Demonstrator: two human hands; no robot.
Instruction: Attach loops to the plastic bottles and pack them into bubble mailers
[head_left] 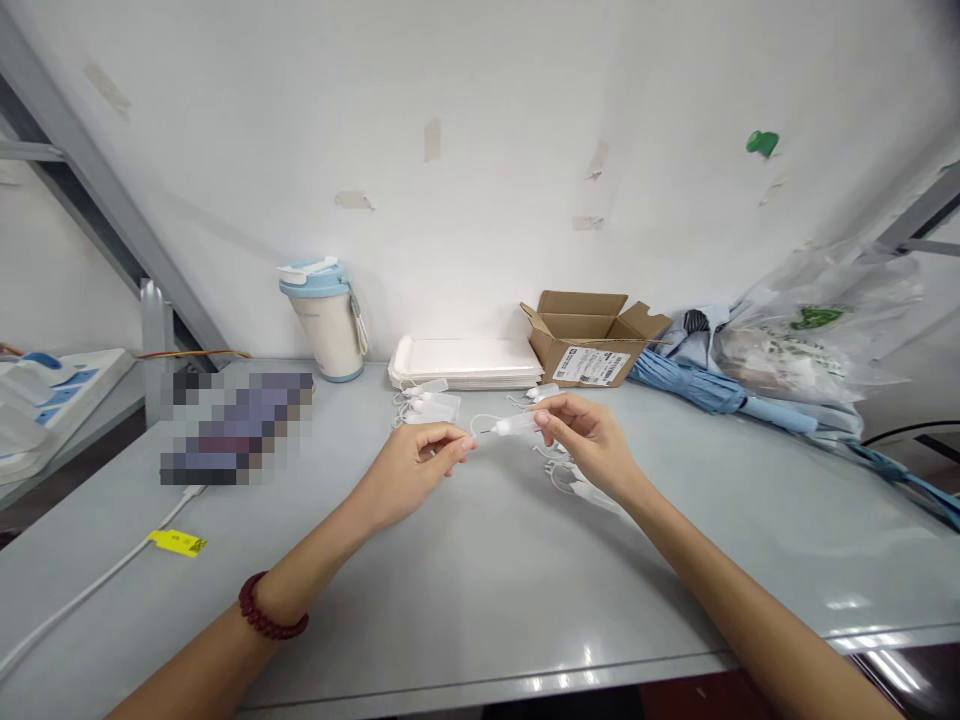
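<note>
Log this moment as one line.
Right hand: holds translucent plastic needle-tipped bottle | Left hand: pinches end of thin white looped strap | Nearby: similar bottles on grey table | Behind: open brown cardboard box

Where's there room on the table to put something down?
Between the left forearm and right forearm, and between the right forearm and the umbrella. It's crowded along the wall: cup, white stack, box, bag. Little bottles lie near the left hand and right hand.
</note>
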